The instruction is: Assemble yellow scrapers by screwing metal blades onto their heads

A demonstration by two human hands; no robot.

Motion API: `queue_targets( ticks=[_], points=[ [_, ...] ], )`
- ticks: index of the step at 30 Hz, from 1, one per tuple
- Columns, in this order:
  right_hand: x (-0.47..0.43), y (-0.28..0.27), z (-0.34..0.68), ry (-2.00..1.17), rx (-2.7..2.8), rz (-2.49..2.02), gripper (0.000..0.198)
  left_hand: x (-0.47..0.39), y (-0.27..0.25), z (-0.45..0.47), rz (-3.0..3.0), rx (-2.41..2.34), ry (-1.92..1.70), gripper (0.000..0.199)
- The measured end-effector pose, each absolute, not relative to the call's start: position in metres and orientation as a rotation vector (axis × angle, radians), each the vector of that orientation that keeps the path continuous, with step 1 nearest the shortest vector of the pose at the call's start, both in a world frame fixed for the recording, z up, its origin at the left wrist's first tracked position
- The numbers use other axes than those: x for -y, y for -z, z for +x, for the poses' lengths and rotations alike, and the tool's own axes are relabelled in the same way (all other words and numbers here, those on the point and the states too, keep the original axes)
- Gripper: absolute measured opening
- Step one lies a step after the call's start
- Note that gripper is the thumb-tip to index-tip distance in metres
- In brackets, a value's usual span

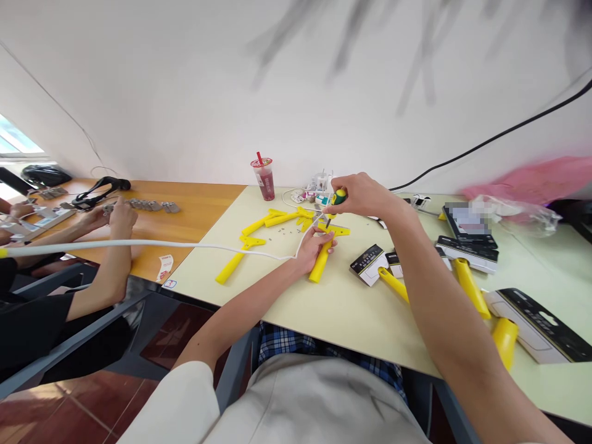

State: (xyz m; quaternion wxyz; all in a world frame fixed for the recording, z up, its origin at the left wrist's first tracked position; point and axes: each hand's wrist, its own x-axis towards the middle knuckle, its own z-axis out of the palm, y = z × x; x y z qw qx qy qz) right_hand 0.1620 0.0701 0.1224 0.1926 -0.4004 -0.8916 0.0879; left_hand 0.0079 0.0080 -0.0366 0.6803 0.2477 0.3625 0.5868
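Observation:
My right hand [359, 192] is closed round the green and yellow handle of a screwdriver [340, 197], whose shaft points down. Its tip meets the head of a yellow scraper-like tool [319, 264] lying on the table. My left hand [312, 249] wraps round that tool near its head. Left of it lies another yellow handled piece [231, 266] with a wide head. Behind are more yellow handles [256, 226] and heads. Several small screws [284, 230] are scattered between them. The screwdriver's tip is too small to make out clearly.
A drink cup with a red straw [266, 179] stands by the wall. Boxed black and white packages [536, 324] and yellow handles [472, 290] lie at right. A white cable [185, 245] crosses the foreground left. A co-worker's hands [121, 219] handle grey parts on the wooden table.

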Motion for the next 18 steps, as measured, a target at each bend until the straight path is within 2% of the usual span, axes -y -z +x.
queue_targets(
  ticks=[10, 18],
  points=[
    [-0.058, -0.132, 0.157, -0.152, 2.523, -1.24, 0.054, -0.005, 0.033, 0.005, 0.593, -0.799, -1.306, 0.061],
    [-0.033, -0.153, 0.166, -0.072, 2.364, -1.14, 0.038, -0.006, 0.033, 0.006, 0.528, -0.801, -1.274, 0.057]
  ],
)
